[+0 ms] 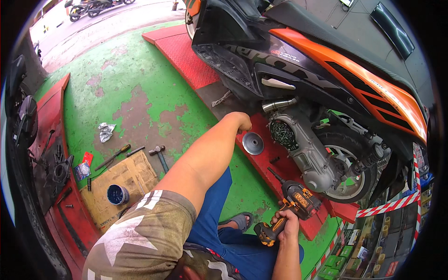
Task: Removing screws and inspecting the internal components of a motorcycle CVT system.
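Observation:
My left hand (242, 122) reaches to the red ramp (182, 53) with fingers curled down just above a round metal disc (253, 143); whatever they may hold is hidden. My right hand (285, 219) grips a black and orange cordless impact driver (298, 200), its socket end pointing toward the scooter's engine housing (311, 161). The orange and black scooter (308, 70) stands on the ramp, a perforated round cover (283, 131) on its engine beside a bare exhaust pipe (277, 104). A small dark cylindrical piece (274, 159) lies near the bit.
At left, cardboard (95, 210) holds a blue tub (116, 194), near a hammer (158, 154), screwdriver (112, 157) and crumpled cloth (106, 132). Another red ramp (58, 102) holds dark parts. Striped barrier tape (382, 210) edges shelves of boxes (354, 247) at right; parked motorbikes (93, 8) stand outside.

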A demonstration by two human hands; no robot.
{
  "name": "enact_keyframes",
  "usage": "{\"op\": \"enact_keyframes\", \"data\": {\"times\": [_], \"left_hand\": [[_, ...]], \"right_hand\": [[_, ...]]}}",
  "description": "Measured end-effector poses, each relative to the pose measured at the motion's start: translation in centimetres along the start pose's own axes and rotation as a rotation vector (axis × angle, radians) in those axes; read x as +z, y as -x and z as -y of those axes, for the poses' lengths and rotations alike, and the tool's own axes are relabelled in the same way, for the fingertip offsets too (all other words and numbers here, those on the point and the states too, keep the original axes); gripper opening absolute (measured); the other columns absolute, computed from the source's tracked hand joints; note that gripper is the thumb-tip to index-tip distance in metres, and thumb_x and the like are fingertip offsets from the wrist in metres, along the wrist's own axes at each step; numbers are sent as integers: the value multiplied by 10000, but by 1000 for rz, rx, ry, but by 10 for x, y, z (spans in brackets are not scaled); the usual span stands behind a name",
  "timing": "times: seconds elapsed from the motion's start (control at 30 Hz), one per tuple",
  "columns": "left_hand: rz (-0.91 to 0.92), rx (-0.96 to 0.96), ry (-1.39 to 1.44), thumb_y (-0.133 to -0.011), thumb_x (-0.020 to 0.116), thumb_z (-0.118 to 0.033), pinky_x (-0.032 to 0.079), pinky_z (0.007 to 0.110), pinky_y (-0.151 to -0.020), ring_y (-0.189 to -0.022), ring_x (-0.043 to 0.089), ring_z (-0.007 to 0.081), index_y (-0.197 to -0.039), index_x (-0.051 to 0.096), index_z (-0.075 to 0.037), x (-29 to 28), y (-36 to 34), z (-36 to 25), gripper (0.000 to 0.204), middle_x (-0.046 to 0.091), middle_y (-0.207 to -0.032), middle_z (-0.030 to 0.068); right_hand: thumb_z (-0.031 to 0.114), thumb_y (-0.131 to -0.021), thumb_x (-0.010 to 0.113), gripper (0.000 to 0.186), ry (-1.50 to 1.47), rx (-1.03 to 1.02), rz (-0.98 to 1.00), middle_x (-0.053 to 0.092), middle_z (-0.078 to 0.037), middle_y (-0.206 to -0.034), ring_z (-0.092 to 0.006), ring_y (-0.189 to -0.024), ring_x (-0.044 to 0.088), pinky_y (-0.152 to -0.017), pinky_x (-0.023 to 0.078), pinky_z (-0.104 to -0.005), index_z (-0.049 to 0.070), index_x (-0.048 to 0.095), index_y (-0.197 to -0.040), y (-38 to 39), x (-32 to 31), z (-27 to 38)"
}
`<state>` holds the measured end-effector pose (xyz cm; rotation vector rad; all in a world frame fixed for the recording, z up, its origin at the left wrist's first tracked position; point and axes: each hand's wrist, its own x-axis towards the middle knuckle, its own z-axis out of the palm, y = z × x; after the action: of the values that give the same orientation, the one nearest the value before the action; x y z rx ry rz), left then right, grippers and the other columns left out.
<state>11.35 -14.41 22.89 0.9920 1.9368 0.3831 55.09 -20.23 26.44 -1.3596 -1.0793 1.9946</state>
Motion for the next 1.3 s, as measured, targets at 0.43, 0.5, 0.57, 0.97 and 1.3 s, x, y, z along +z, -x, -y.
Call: {"op": "enact_keyframes", "data": {"times": [0.43, 0.5, 0.57, 0.97, 1.3], "left_hand": [[-4, -32, 55, -974, 585, -300, 574, 445, -814, -935, 720, 295, -1203, 720, 2, 0, -9, 9, 403, 738, -1147, 170], [7, -20, 39, -976, 583, -300, 575, 446, -813, -937, 721, 297, -1206, 720, 2, 1, -5, 1, 404, 737, -1154, 173], [6, -13, 45, -980, 577, -292, 575, 449, -817, -953, 723, 300, -1220, 716, 2, 1, -2, 0, 404, 734, -1176, 176], [-37, -2, 10, -966, 611, -300, 601, 417, -848, -923, 762, 263, -1165, 726, 39, 2, -1, 1, 410, 756, -1135, 181], [-7, -5, 46, -986, 586, -316, 589, 454, -822, -948, 732, 295, -1265, 701, -21, 1, 7, -1, 422, 730, -1211, 175]], "right_hand": [[51, -763, 573, 435, 18, -11, 1, 541, -86, -720, -209, -620, 543, -585, 484, -345, -24, 593, -1191, 1, 4, 1], [77, -762, 568, 462, 34, -10, -2, 546, -83, -721, -214, -610, 548, -595, 479, -354, -4, 585, -1217, -4, -6, -3], [103, -762, 563, 490, 51, -5, 6, 552, -81, -722, -219, -599, 554, -605, 475, -364, 17, 576, -1244, -6, -10, -5], [108, -755, 568, 493, 63, -14, 4, 539, -85, -714, -222, -601, 545, -598, 465, -359, 3, 582, -1237, -5, -7, -5], [59, -769, 575, 413, 21, -30, 1, 563, -91, -712, -223, -581, 565, -571, 487, -354, -21, 610, -1173, 3, -1, 0]]}}
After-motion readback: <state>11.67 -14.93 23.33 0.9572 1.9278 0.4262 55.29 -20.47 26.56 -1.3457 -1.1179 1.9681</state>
